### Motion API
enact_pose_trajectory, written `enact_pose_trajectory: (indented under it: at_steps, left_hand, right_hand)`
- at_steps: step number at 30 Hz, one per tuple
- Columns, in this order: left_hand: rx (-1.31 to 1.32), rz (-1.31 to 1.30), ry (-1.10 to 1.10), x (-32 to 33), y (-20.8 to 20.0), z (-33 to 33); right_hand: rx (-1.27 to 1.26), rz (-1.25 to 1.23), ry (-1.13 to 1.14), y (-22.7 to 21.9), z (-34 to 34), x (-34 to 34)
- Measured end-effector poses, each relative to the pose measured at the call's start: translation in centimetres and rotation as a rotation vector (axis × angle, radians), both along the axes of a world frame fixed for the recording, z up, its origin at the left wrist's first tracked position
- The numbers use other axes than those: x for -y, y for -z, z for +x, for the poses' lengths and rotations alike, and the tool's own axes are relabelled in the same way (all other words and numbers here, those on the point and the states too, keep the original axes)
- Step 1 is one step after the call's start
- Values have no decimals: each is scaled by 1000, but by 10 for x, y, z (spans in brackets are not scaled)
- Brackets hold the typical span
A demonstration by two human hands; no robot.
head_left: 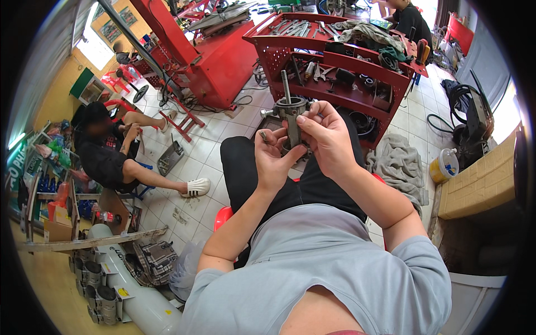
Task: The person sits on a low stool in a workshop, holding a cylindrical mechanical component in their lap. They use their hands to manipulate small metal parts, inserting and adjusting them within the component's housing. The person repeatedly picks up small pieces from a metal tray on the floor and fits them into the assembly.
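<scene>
In front of my lap I hold a grey metal cylindrical part (291,114), upright, with a ring-like collar and a thin rod (286,84) rising from its top. My right hand (328,137) grips its right side between thumb and curled fingers. My left hand (273,159) closes round the lower left, its thumb by the bottom end. A small metal piece (263,135) shows at the left fingertips; its kind is too small to tell. A bolt-like stub (265,113) juts from the collar's left side. My fingers partly hide the part's lower end.
A red tool cart (335,103) with wrenches and rags stands ahead. Left, a person in black (106,145) sits by a grey tray (170,158); another person (412,22) is behind the cart. A grey cloth (397,167) and a yellow-white bucket (444,166) lie right.
</scene>
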State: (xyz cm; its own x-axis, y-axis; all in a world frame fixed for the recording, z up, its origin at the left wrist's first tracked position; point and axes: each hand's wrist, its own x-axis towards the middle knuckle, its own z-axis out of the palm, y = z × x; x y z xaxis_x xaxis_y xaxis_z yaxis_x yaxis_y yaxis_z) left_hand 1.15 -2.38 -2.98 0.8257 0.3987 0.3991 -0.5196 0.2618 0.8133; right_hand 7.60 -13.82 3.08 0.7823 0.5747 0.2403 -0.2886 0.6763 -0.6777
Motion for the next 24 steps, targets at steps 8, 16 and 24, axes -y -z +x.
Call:
enact_pose_trajectory:
  at_steps: [8,16,24]
  left_hand:
    - [-23,190,-146,-14,0,3]
    - [6,934,-603,-13,-51,-22]
    - [138,993,-751,-17,-55,-24]
  right_hand:
    - [-17,-19,71,2,3,-1]
    - [39,-46,106,10,4,-7]
    - [36,-111,63,17,-4,-12]
